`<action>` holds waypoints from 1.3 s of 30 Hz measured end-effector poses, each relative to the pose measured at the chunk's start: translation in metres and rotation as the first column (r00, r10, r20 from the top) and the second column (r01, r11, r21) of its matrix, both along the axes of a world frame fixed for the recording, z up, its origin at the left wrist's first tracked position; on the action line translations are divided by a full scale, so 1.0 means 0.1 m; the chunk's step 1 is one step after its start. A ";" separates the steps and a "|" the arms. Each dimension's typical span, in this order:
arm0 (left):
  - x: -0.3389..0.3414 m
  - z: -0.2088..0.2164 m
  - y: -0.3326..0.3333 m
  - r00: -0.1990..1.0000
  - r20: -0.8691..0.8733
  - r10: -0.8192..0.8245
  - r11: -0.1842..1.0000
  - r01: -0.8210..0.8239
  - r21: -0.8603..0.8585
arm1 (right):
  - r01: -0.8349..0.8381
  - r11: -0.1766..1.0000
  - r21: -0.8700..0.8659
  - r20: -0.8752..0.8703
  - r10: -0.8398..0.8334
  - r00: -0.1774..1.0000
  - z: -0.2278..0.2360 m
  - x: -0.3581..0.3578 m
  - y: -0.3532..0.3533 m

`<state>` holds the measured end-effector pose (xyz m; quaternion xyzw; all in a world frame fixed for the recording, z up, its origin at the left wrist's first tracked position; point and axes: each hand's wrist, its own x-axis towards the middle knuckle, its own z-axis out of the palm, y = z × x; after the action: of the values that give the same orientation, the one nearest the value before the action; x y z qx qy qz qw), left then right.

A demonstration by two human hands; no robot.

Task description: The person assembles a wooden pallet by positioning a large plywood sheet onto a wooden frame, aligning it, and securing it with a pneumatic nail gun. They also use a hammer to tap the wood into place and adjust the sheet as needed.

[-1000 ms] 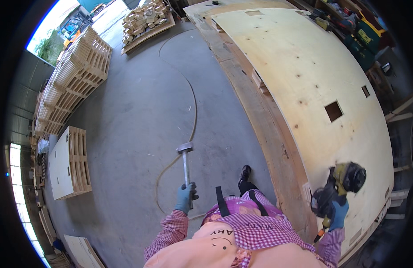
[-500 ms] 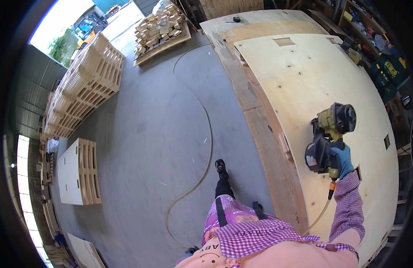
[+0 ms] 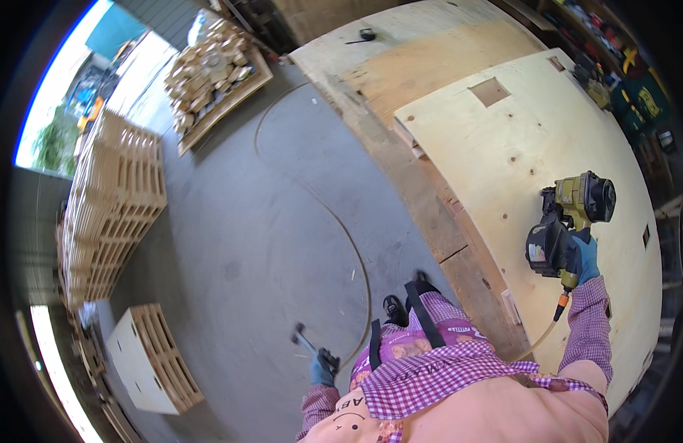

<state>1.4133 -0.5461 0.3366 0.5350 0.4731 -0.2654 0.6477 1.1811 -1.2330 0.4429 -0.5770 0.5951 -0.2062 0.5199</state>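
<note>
Single view, head-mounted, looking steeply down from the wearer's own height; no second view is supplied for overlap. Fisheye optics: straight edges bow toward the rim, and a black border rings the frame. The wearer's chest fills the bottom edge (nearest point to the lens). Ahead and to the right lies the plywood sheet [image 3: 548, 155]; the grey concrete floor [image 3: 245, 244] occupies the centre and left, well below. Stacked pallets [image 3: 116, 207] sit far out at the left rim, with daylight beyond them.
</note>
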 end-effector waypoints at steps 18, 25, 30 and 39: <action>5.03 0.49 -5.48 -0.058 0.416 -0.908 0.188 0.830 0.525 | -0.153 0.897 -0.415 -0.740 -0.235 0.631 0.17 1.00 1.06; 5.77 -0.31 -6.35 -0.531 0.124 -0.838 -0.253 0.581 0.773 | -0.295 0.909 -0.295 -0.896 -0.156 0.417 0.08 2.55 1.27; 5.91 -0.17 -6.13 -0.968 -0.033 -0.249 0.015 -0.038 0.999 | -0.305 0.924 -0.231 -0.970 -0.197 0.140 -0.30 2.56 1.30; 5.17 -0.72 -6.17 -0.901 0.424 0.090 -0.340 0.372 0.863 | -0.456 0.651 -0.607 -0.744 -0.265 0.614 -0.10 3.86 1.78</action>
<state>1.9300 -1.1634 0.2643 0.4416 -0.8035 -0.3299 0.2247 1.5672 -1.0546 0.4332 -0.8006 0.5810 -0.1283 -0.0709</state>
